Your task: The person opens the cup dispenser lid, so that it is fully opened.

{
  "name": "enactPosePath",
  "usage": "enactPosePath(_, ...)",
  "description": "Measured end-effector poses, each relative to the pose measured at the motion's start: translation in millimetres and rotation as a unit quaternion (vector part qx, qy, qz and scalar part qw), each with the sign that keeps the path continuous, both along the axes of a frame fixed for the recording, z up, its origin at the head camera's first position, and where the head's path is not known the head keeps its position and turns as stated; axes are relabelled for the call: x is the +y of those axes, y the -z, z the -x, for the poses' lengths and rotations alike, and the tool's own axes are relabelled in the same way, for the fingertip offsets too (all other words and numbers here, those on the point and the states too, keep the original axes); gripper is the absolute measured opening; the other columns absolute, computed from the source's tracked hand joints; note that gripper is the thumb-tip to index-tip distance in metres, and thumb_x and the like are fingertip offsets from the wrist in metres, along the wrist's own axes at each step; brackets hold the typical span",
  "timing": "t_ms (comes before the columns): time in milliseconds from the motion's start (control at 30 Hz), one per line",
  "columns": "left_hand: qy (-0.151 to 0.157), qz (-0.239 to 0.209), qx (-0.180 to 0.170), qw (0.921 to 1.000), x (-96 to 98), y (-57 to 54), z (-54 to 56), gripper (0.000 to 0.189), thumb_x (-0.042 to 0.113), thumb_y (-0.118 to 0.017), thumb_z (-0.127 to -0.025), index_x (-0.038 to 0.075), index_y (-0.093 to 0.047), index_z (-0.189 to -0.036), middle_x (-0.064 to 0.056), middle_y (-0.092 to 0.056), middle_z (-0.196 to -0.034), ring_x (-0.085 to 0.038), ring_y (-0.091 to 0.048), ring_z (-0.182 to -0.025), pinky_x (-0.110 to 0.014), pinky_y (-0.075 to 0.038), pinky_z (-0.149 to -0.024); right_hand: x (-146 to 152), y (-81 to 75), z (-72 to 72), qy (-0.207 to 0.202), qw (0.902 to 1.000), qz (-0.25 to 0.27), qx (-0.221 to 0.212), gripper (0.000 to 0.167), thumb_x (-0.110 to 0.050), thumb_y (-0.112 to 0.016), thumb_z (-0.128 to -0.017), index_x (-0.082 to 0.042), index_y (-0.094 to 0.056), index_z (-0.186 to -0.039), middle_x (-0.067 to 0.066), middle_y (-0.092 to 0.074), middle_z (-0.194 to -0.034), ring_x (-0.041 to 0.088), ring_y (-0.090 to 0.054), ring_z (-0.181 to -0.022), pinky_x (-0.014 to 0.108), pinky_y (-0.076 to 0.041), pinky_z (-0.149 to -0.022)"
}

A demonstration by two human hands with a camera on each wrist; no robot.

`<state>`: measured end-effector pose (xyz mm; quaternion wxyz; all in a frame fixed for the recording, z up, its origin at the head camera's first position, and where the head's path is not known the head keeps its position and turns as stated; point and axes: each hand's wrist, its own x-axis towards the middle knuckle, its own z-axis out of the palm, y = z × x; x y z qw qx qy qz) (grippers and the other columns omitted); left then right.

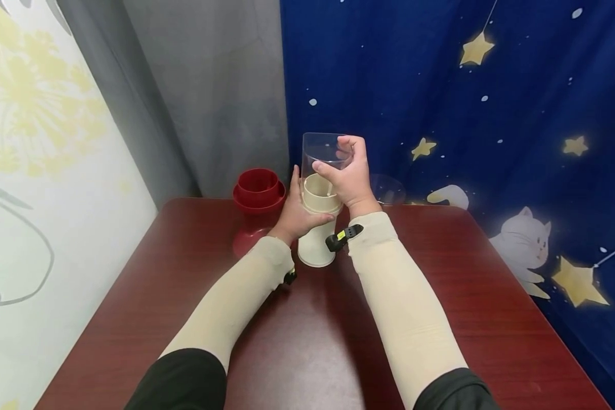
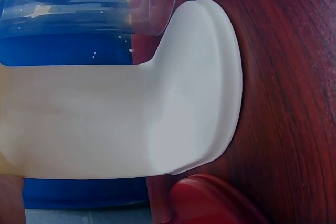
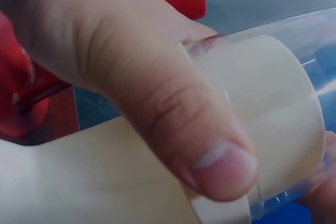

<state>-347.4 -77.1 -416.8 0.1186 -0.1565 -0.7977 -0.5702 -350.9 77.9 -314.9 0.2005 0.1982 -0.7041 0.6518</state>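
A cream pedestal with a flared base stands on the table; it fills much of the left wrist view. My left hand grips it just under its upper collar, the thumb lying across the front. Over that collar sits a clear plastic cylinder, overlapping the collar in the right wrist view. Holding the cylinder from the right is my right hand, thumb on the near side and fingers curled behind. The lower fingers of the left hand are hidden behind the pedestal.
Left of the pedestal stands a red pedestal of similar shape. A second clear cylinder lies at the table's back, behind my right wrist. The wooden table ends at grey and blue curtains.
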Motion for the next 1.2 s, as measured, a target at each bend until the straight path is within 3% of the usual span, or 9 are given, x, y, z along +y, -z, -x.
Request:
enactPosePath(233, 0.008, 0.002, 0.011, 0.9999, 1.3, 0.8, -0.1, 0.148, 0.032, -0.100, -0.069, 0.026, 0.009, -0.170, -0.012, -0.034, -0.168, -0.029, -0.043, -0.148, -0.045, -0.043, -0.120, 1.5, -9.1, -5.5, 0.014, 0.9996, -0.006, 0.023, 0.077, -0.020, -0.092, -0.072, -0.008, -0.047, -0.134, 0.008, -0.052, -0.144, 0.024, -0.054, -0.128, 0.035, -0.051, -0.105)
enactPosePath(400, 0.009, -0.004, 0.039, 0.9992, 1.6, 1.3, 5.0, 0.147, 0.031, -0.100, -0.067, 0.030, 0.006, -0.169, -0.010, -0.033, -0.169, -0.026, -0.043, -0.149, -0.041, -0.040, -0.123, 6.1, -42.4, -16.6, 0.009, 0.9968, 0.004, 0.079, 0.090, -0.044, -0.095, -0.065, -0.010, -0.047, -0.133, 0.006, -0.052, -0.143, 0.024, -0.054, -0.129, 0.037, -0.052, -0.103)
enactPosePath(500, 0.013, -0.009, 0.064, 0.9978, 0.7, 1.6, 9.9, 0.144, 0.029, -0.101, -0.066, 0.032, -0.001, -0.169, -0.008, -0.033, -0.168, -0.025, -0.045, -0.147, -0.040, -0.041, -0.122, 9.1, -58.8, -23.9, 0.001, 0.9961, -0.006, 0.088, 0.098, -0.061, -0.094, -0.060, -0.014, -0.046, -0.132, 0.004, -0.050, -0.145, 0.024, -0.053, -0.133, 0.038, -0.051, -0.105)
enactPosePath(567, 0.015, -0.006, 0.082, 0.9965, 0.0, 1.8, 12.6, 0.140, 0.028, -0.101, -0.066, 0.031, -0.006, -0.169, -0.007, -0.035, -0.167, -0.024, -0.047, -0.145, -0.039, -0.041, -0.122, 10.8, -64.5, -27.2, -0.005, 0.9963, -0.004, 0.086, 0.098, -0.061, -0.094, -0.059, -0.014, -0.046, -0.131, 0.004, -0.049, -0.145, 0.025, -0.053, -0.132, 0.039, -0.051, -0.104)
enactPosePath(700, 0.010, 0.013, 0.102, 0.9947, -2.3, 0.8, 14.3, 0.132, 0.028, -0.100, -0.067, 0.026, -0.016, -0.168, -0.008, -0.038, -0.166, -0.025, -0.047, -0.143, -0.041, -0.042, -0.121, 14.3, -67.5, -30.3, -0.014, 0.9961, 0.005, 0.087, 0.095, -0.056, -0.094, -0.060, -0.012, -0.047, -0.130, 0.006, -0.049, -0.143, 0.027, -0.053, -0.130, 0.038, -0.052, -0.100)
enactPosePath(933, -0.009, 0.036, 0.086, 0.9956, -4.2, 0.7, 8.8, 0.115, 0.030, -0.100, -0.068, 0.022, -0.034, -0.161, -0.014, -0.045, -0.155, -0.029, -0.046, -0.140, -0.046, -0.048, -0.116, 20.5, -68.7, -36.2, -0.018, 0.9952, 0.019, 0.094, 0.115, -0.081, -0.091, -0.051, -0.010, -0.046, -0.130, 0.008, -0.049, -0.139, 0.028, -0.053, -0.127, 0.041, -0.051, -0.105)
enactPosePath(1200, -0.022, 0.033, 0.109, 0.9932, -2.5, 2.3, 10.0, 0.109, 0.025, -0.101, -0.068, 0.019, -0.037, -0.157, -0.017, -0.047, -0.151, -0.032, -0.050, -0.135, -0.046, -0.050, -0.114, 29.7, -61.1, -43.0, -0.019, 0.9950, 0.035, 0.092, 0.115, -0.082, -0.091, -0.050, -0.012, -0.048, -0.130, 0.010, -0.052, -0.139, 0.029, -0.054, -0.129, 0.041, -0.052, -0.108)
